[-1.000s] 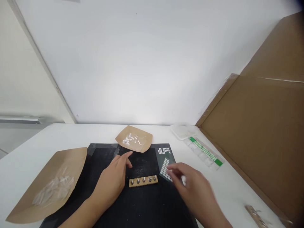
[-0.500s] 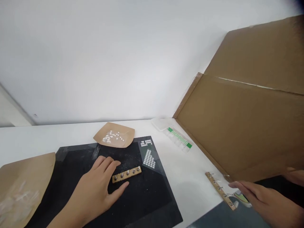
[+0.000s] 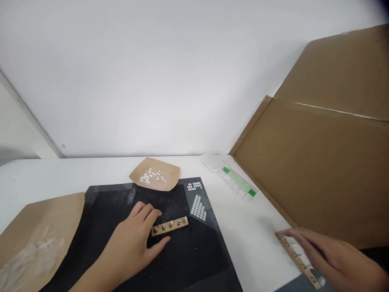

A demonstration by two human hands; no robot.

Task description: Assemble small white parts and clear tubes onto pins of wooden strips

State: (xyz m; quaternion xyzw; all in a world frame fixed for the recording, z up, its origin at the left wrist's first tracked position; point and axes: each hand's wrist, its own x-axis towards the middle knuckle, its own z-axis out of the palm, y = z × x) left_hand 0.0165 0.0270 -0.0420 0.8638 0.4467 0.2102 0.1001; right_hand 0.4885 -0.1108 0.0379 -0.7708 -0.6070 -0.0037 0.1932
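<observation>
Left hand (image 3: 133, 243) lies flat and spread, steadying the centre strip (image 3: 170, 226); right hand (image 3: 331, 259), fingers loosely apart, should pinch the lower-right strip (image 3: 296, 256) by its edges.

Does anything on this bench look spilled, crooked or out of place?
Nothing spilled. The second strip under the right hand lies slanted off the black mat, beside the cardboard; the other strip sits on it.

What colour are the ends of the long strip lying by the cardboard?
Green, with a dotted white middle, on the strip; the head view shows it.
</observation>
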